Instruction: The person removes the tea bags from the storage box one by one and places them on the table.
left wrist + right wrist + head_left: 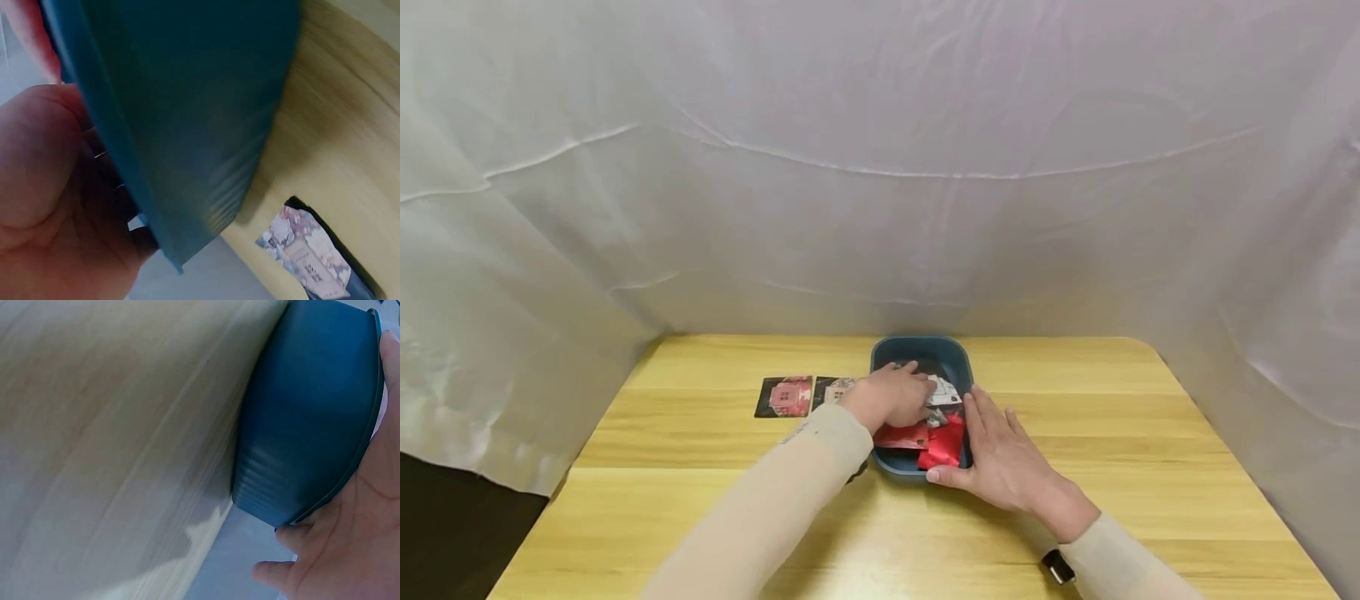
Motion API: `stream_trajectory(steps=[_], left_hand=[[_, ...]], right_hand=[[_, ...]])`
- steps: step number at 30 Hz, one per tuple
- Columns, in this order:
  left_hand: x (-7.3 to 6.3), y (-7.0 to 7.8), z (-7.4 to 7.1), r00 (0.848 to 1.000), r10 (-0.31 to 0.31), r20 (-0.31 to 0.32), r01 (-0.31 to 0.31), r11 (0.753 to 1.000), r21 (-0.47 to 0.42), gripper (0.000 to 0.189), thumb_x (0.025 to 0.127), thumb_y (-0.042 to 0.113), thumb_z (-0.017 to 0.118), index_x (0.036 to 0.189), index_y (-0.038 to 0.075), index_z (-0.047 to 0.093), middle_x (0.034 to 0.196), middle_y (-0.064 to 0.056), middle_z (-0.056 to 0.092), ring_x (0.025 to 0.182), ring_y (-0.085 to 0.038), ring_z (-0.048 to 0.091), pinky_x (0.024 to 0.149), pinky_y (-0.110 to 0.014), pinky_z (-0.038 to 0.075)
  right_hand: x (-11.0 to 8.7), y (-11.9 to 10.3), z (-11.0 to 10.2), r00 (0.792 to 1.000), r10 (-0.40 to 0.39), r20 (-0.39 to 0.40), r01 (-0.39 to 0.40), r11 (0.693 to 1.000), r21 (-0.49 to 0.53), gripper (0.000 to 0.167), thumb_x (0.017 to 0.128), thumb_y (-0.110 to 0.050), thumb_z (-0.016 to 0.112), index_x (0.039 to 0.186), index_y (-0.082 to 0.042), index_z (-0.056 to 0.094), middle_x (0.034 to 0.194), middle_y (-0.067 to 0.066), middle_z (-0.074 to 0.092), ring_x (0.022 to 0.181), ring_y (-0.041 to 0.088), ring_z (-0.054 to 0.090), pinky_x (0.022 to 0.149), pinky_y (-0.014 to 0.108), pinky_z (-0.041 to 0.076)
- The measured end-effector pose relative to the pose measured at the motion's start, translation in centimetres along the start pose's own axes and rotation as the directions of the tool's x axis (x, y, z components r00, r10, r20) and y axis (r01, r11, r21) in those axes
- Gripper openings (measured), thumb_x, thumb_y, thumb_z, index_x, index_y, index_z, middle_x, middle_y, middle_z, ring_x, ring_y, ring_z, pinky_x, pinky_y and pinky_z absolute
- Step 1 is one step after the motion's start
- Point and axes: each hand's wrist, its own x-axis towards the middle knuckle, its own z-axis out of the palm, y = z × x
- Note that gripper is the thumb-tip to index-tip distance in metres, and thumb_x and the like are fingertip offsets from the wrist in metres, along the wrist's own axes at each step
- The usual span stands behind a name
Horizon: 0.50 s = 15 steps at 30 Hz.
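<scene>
Two hands are at a dark blue plastic bin (953,355), which stands at the far edge of the desk (1112,433), roughly midway between its back corners. The left hand (895,395) crosses the bin's left wall and lies over the contents, back upward, fingers somewhat apart and pointing toward the bin's far right corner; whether it pinches anything cannot be told, since the fingertips are partly hidden. The right hand (1009,460) rests against the bin's near right corner, its fingers straight along the right rim and its thumb stretched out at the near rim.

Inside, a shiny red packet (943,443) lies in the near right corner, with a flatter red packet (904,437) just beside it on the left. Beyond them are a small silvery piece (936,417) and a white packet with dark lines (944,390), close to the right wall and near the left hand.

On the desk, left of the bin, lie a black packet with a pink print (786,397) and, just to its right, a similar packet with a paler print (831,390), partly covered by the left hand and sleeve (767,500).
</scene>
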Motion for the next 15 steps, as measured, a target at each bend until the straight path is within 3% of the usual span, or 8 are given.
stream_trajectory(steps=[5, 7, 9, 12, 13, 15], left_hand=[[-1.9, 0.1, -0.3, 0.998, 0.022, 0.063, -0.02, 1.0, -0.022, 0.053, 0.109, 0.04, 0.052, 0.16, 0.025, 0.048, 0.167, 0.002, 0.044, 0.161, -0.025, 0.026, 0.13, -0.047, 0.026], [-2.6, 0.1, -0.5, 0.997, 0.031, 0.064, -0.028, 0.999, -0.039, 0.046, 0.109, 0.04, 0.054, 0.151, 0.022, 0.058, 0.158, 0.001, 0.055, 0.156, -0.025, 0.039, 0.126, -0.045, 0.035], [-3.0, 0.1, -0.7, 0.999, 0.033, 0.041, -0.031, 0.998, -0.055, 0.037, 0.107, 0.041, 0.058, 0.135, 0.019, 0.068, 0.141, -0.001, 0.068, 0.139, -0.024, 0.057, 0.116, -0.042, 0.047], [-3.1, 0.1, -1.0, 0.999, 0.018, -0.039, -0.02, 0.998, -0.066, 0.04, 0.102, 0.047, 0.066, 0.127, 0.015, 0.071, 0.127, -0.003, 0.073, 0.118, -0.021, 0.067, 0.105, -0.039, 0.055], [-3.0, 0.1, -1.1, 0.998, 0.004, -0.06, -0.008, 0.997, -0.071, 0.047, 0.1, 0.049, 0.068, 0.13, 0.014, 0.07, 0.128, -0.004, 0.072, 0.116, -0.021, 0.067, 0.104, -0.038, 0.055], [-2.6, 0.1, -1.1, 0.996, -0.026, -0.09, 0.019, 0.997, -0.075, 0.067, 0.095, 0.055, 0.073, 0.144, 0.011, 0.062, 0.141, -0.007, 0.067, 0.128, -0.024, 0.063, 0.112, -0.04, 0.051]], right_hand=[[-0.1, 0.0, -0.2, 1.0, 0.007, 0.002, -0.007, 1.0, -0.015, 0.135, 0.081, -0.095, 0.048, 0.163, 0.009, 0.022, 0.172, 0.028, 0.019, 0.159, 0.045, 0.024, 0.124, 0.07, 0.024], [-0.2, 0.0, -0.3, 1.0, 0.006, 0.003, -0.006, 1.0, -0.017, 0.136, 0.081, -0.096, 0.047, 0.163, 0.009, 0.022, 0.172, 0.028, 0.018, 0.159, 0.045, 0.024, 0.124, 0.07, 0.024], [-0.2, 0.0, -0.4, 1.0, 0.006, 0.002, -0.006, 1.0, -0.015, 0.136, 0.08, -0.096, 0.047, 0.163, 0.008, 0.022, 0.172, 0.028, 0.019, 0.159, 0.045, 0.024, 0.124, 0.07, 0.024], [-0.2, 0.1, -0.5, 1.0, 0.004, -0.002, -0.004, 1.0, -0.019, 0.135, 0.081, -0.096, 0.048, 0.163, 0.008, 0.022, 0.172, 0.028, 0.019, 0.159, 0.045, 0.024, 0.123, 0.071, 0.024], [-0.2, 0.1, -0.5, 1.0, 0.003, -0.003, -0.003, 1.0, -0.021, 0.135, 0.081, -0.095, 0.048, 0.163, 0.008, 0.022, 0.172, 0.028, 0.019, 0.159, 0.045, 0.025, 0.123, 0.071, 0.025], [-0.2, 0.1, -0.5, 1.0, 0.002, -0.002, -0.002, 1.0, -0.023, 0.135, 0.081, -0.095, 0.047, 0.163, 0.009, 0.022, 0.172, 0.028, 0.019, 0.158, 0.045, 0.025, 0.123, 0.071, 0.025]])
